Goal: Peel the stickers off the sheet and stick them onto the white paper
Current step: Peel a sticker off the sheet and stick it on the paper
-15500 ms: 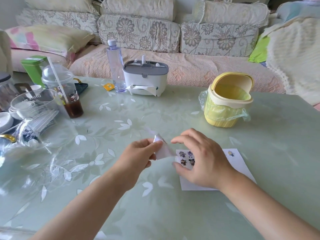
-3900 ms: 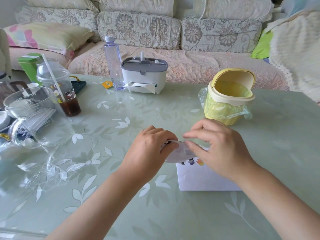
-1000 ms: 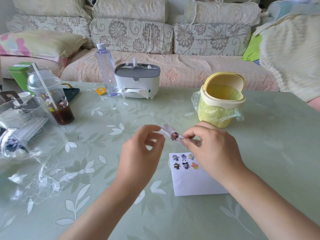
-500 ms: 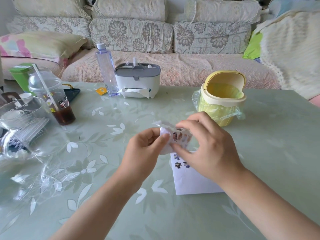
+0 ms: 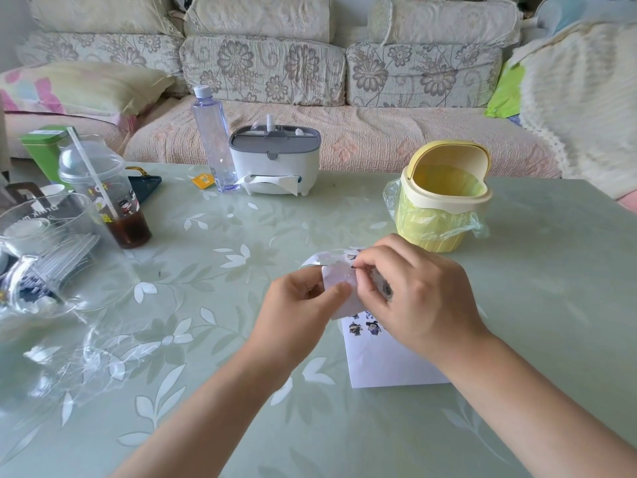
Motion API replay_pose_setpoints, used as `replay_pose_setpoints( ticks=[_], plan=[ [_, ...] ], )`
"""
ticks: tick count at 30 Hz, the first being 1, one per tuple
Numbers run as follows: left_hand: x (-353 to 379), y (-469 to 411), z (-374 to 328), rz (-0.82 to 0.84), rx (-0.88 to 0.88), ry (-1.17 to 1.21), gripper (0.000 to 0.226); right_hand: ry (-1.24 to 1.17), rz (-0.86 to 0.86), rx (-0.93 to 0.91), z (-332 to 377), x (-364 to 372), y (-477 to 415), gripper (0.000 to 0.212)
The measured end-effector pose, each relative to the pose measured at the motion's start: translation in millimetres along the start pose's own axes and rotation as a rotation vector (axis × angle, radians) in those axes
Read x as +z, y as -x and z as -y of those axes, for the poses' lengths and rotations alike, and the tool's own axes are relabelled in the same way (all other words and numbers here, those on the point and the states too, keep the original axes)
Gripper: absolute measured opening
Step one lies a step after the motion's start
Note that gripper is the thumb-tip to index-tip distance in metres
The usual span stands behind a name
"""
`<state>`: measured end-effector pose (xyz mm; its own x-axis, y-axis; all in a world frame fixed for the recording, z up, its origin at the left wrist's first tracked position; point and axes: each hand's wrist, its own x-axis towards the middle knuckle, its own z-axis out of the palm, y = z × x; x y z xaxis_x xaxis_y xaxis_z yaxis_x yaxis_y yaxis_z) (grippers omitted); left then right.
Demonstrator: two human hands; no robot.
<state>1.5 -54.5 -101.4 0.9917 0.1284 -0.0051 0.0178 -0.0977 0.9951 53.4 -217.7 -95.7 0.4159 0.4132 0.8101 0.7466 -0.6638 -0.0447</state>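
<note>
A small curled sticker sheet (image 5: 336, 276) hangs just above the table. My left hand (image 5: 303, 305) pinches its lower left edge between thumb and fingers. My right hand (image 5: 413, 291) curls over the sheet's right side, its fingertips pinching at a sticker near the top edge. The white paper (image 5: 382, 360) lies flat on the table under my right hand, and a few small cartoon stickers (image 5: 365, 327) show on its upper left part. My right hand hides the rest of the paper's top.
A yellow mini bin (image 5: 444, 198) with a plastic liner stands behind my hands. At the back stand a tissue box (image 5: 274, 163) and a clear bottle (image 5: 212, 139). On the left are an iced drink cup (image 5: 113, 201), a glass jug (image 5: 44, 243) and crumpled clear plastic (image 5: 69, 346).
Over the last second my hands came back together on the sheet after parting. My right fingers moved onto its top edge, and the sheet now covers more of the paper's stickers.
</note>
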Motion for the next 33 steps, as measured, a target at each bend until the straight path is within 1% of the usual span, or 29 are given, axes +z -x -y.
replay_pose_setpoints(
  ticks=[2,5,6,10,12,14,17,20,21,22,23,24,25,26,27,28,29,30,33],
  plan=[
    [1,1,0,0.009,0.008,0.017,0.013,-0.048,0.014,0.067,0,0,2,0.011],
    [2,2,0,0.015,0.017,0.032,0.015,-0.149,0.05,0.2,1,1,5,0.01],
    [3,3,-1,0.012,0.019,0.034,0.013,-0.203,0.061,0.253,1,2,5,0.011],
    [6,4,-1,0.003,0.009,0.049,0.022,-0.415,0.077,0.471,8,0,2,0.012],
    [7,4,0,-0.002,-0.003,0.064,0.017,-0.541,0.126,0.609,11,-2,0,0.013],
    [7,3,1,-0.017,-0.013,0.06,0.023,-0.653,0.17,0.71,13,-3,-2,0.019],
    [5,3,2,-0.012,-0.015,0.058,0.024,-0.771,0.183,0.804,14,-3,-5,0.022],
    [4,5,-2,0.004,-0.038,0.016,0.015,-0.832,0.187,0.856,12,-1,-5,0.021],
    [3,6,-4,-0.014,-0.029,0.025,0.019,-0.804,0.184,0.838,11,0,-4,0.02],
    [1,6,-6,-0.059,0.008,0.058,0.029,-0.732,0.168,0.771,8,0,-2,0.02],
    [-2,6,-8,-0.138,0.075,0.093,0.041,-0.627,0.141,0.656,5,0,0,0.018],
    [-7,6,-10,-0.259,0.188,0.061,0.048,-0.513,0.113,0.517,2,-2,0,0.016],
    [-14,6,-13,-0.379,0.34,-0.059,0.048,-0.416,0.09,0.385,-1,-3,1,0.013],
    [-20,5,-15,-0.476,0.501,-0.25,0.044,-0.349,0.078,0.284,-3,-3,2,0.012],
    [-24,4,-17,-0.519,0.632,-0.426,0.038,-0.309,0.075,0.22,-5,-3,3,0.013],
    [-27,2,-17,-0.501,0.706,-0.549,0.032,-0.284,0.069,0.178,-6,-3,4,0.013],
    [-26,1,-17,-0.45,0.722,-0.616,0.026,-0.262,0.056,0.14,-7,-3,5,0.013],
    [-24,0,-15,-0.395,0.694,-0.652,0.024,-0.237,0.045,0.103,-8,-2,6,0.014],
    [-18,-2,-5,-0.248,0.533,-0.695,0.024,-0.2,0.007,0.038,-7,1,7,0.014]
  ],
)
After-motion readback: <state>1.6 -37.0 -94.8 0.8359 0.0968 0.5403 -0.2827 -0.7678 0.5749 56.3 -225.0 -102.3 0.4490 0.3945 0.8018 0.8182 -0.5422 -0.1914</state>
